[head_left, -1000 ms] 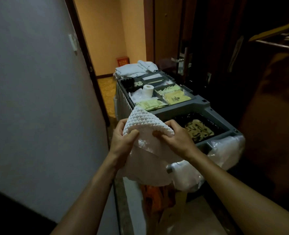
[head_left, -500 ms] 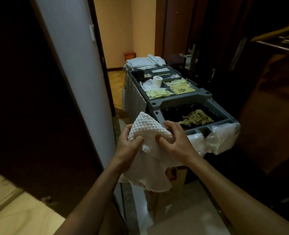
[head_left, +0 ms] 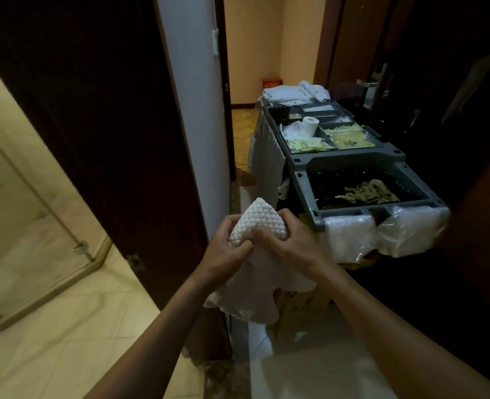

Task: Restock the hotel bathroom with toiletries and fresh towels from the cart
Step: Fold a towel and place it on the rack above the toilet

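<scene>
I am looking down through the head camera, and the biggest thing in view is the bathroom floor (head_left: 65,326), pale tiles opening on my left past the dark door (head_left: 108,110), with a glass shower panel (head_left: 22,226) standing further in. On the right the grey cart (head_left: 350,162) is standing in the corridor, near the doorway. At its far end a stack of folded towels (head_left: 289,92) is lying, and in the tray compartments the yellow sachets (head_left: 350,139) and a toilet roll (head_left: 310,123) are sitting. Nothing of these is off the cart, so I am judging that most of the restocking is left to do. Between cart and doorway I am holding one white waffle towel (head_left: 259,220), its lower part hanging loose under the wrists. The left hand (head_left: 226,254) is gripping it with the thumb over the cloth, and the right hand (head_left: 287,243) is pinching the top fold with curled fingers. The light is weak, so I am only guessing it is a fresh towel and not a used cloth. It is not inside the bathroom yet.
</scene>
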### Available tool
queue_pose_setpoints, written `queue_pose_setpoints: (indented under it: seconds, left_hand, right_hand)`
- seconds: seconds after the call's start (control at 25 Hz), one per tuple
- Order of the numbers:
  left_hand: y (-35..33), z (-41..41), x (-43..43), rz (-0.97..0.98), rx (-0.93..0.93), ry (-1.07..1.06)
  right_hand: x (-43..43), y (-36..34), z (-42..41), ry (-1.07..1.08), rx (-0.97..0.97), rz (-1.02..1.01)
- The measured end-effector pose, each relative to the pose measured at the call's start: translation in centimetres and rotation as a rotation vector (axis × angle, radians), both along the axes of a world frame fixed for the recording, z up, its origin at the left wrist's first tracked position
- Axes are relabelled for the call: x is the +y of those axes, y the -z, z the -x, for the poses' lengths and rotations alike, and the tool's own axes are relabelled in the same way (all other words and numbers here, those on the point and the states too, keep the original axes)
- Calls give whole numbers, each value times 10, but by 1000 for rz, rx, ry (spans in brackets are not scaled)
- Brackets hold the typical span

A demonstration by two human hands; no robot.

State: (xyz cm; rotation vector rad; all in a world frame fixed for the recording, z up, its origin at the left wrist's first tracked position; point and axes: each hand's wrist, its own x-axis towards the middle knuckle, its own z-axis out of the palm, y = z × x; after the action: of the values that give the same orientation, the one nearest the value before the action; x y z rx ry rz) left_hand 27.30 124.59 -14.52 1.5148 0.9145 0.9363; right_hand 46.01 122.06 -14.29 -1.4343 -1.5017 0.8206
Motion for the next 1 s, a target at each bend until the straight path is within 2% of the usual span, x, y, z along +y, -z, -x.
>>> queue_pose_setpoints:
  seconds: [0.16,0.32,0.48,0.68,1.0]
  left_hand:
    - [4,12,-33,-28,52,-59]
    - [18,33,-59,-65,149,-137]
    - [29,61,-84,-85,199,-198]
    - [37,101,-97,-122,283,-251]
    - [43,184,-99,-43,234,-350]
  right_hand:
    - [-21,-2,11,-80,-13,-35]
    - [-35,3,38,-182,57,10]
    - [-43,18,66,-278,7,40]
    - [-45,31,109,-371,88,84]
    - [-16,41,187,-560,154,146]
